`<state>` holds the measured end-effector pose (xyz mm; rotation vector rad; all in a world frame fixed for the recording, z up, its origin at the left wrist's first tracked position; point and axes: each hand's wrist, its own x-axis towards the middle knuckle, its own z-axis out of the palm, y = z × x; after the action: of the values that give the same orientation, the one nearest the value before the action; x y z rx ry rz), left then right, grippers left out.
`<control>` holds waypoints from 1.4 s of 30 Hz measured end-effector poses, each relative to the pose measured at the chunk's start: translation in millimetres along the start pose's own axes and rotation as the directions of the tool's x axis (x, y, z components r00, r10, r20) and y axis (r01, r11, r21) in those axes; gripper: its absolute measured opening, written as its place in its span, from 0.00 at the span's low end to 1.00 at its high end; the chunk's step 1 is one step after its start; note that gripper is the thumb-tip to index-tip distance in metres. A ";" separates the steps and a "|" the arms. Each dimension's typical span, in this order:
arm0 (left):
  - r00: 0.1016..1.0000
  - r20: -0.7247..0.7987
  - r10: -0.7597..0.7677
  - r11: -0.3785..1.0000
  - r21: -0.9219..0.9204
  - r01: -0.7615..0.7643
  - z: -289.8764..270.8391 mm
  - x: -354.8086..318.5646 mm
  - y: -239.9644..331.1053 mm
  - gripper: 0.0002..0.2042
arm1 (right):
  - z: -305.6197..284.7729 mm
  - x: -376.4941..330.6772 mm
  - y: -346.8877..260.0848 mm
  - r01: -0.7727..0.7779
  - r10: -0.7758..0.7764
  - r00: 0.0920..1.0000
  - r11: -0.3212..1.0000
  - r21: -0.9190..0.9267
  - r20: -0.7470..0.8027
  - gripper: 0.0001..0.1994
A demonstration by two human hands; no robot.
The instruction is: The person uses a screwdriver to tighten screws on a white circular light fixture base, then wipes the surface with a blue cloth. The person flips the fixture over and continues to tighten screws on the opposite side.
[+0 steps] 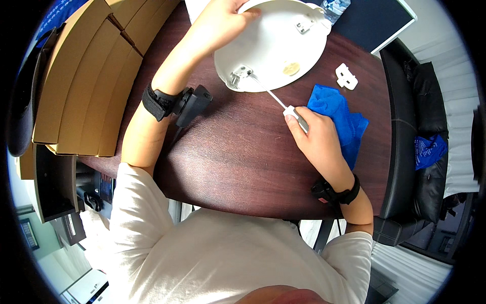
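Your left hand [220, 23] clamps the white dish's [276, 48] rim; your right hand [316, 134] grips a screwdriver [283, 105], tip at a metal bracket [239, 76]; blue cloth [339, 119] just beside.

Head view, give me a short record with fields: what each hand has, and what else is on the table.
left hand: grips the rim of the round white disc, tilted up
right hand: holds a screwdriver, tip at the disc's metal bracket
table: dark wood
beside right hand: blue cloth, small white plastic piece
left side: cardboard boxes
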<state>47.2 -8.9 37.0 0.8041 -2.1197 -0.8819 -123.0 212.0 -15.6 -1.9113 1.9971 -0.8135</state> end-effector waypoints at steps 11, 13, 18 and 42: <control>1.000 -0.014 -0.028 0.999 0.017 0.028 1.5 -0.8 2.1 0.15 | -18.7 14.2 -2.2 0.067 -0.073 0.997 0.980 -0.186 -0.024 0.14; 0.998 -0.009 -0.058 0.998 -0.036 0.057 1.2 0.6 -0.7 0.15 | -15.3 12.5 -2.6 0.024 -0.026 1.000 0.986 -0.163 -0.010 0.14; 0.999 -0.043 -0.007 0.994 0.108 0.011 3.0 -1.0 3.2 0.16 | -11.4 11.1 3.2 -0.014 0.014 1.000 1.000 -0.022 0.022 0.15; 0.995 -0.089 -0.045 0.994 0.093 0.053 8.0 -1.4 7.3 0.16 | 4.6 0.5 3.7 -0.620 0.327 0.784 0.464 0.633 0.527 0.17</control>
<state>39.8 -0.9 37.9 0.9298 -2.0866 -0.7618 -123.5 210.4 -21.3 -0.8121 1.4413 -0.8982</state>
